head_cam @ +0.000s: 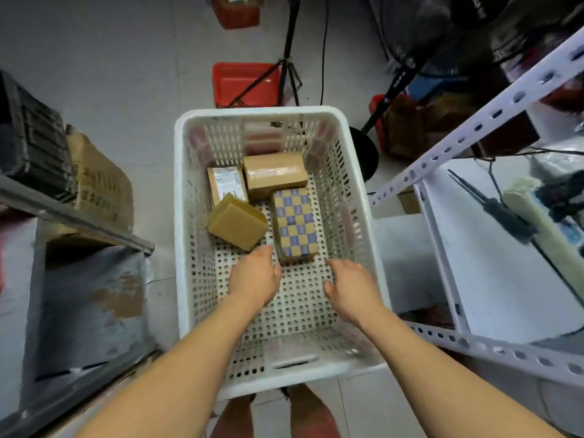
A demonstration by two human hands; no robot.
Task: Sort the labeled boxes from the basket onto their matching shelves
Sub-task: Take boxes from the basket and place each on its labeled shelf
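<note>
Head view: checkered box (296, 223) just beyond fingers (267, 251).

One white perforated plastic basket (189, 216) sits on the floor, holding four boxes: a plain brown taped cardboard box (274, 173) at twelve o'clock, a white-labelled cardboard box (226, 183) at eleven, a plain tan box (237, 224) at nine, a blue-and-yellow chequered box (295, 224) at centre. Two red plastic bins (243, 83) stand beyond, at twelve o'clock.

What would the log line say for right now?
phase: reaching | left hand: open, near checkered box | right hand: open, empty | basket: four boxes inside | shelved: not shown
</note>
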